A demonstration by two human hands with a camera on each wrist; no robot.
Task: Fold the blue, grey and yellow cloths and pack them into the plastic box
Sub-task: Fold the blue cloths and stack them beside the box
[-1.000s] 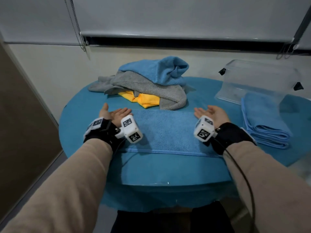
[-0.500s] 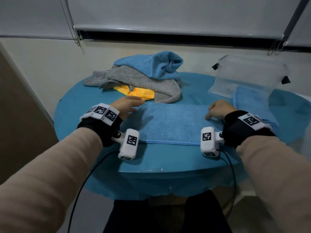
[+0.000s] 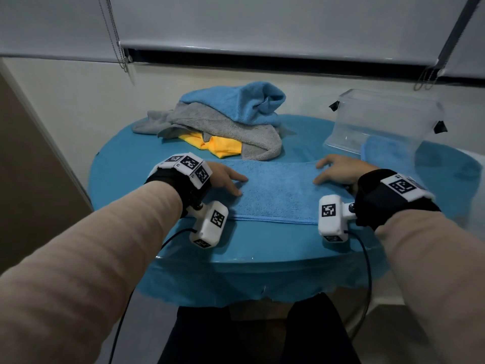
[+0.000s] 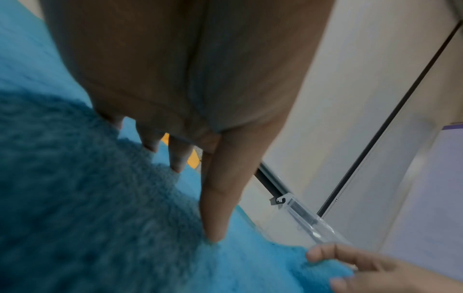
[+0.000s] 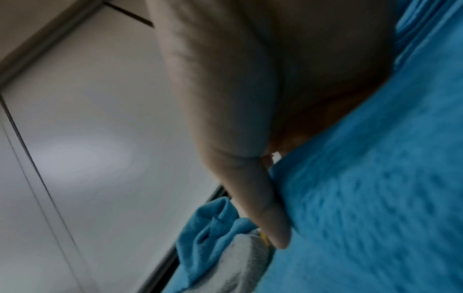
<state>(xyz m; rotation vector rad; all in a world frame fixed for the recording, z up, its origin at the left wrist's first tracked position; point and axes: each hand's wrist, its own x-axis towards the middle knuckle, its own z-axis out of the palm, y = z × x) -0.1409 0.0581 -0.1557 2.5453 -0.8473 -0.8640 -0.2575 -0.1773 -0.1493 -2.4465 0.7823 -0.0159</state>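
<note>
Yellow cloth [image 3: 223, 147] mostly hidden under grey cloth [image 3: 236, 130].

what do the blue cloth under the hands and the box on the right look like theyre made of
Blue cloth: looks like terry or microfibre, given its fuzzy looped pile, matte surface and stitched hem along the near edge. Plastic box: clear, slightly frosted hard plastic; the wall behind shows through it, and it has dark clips.

A plain indoor room, home or office I cannot tell. A roller blind [image 3: 262, 19] hangs over cream wall behind a small round table [image 3: 262, 240] under a blue cover.
</note>
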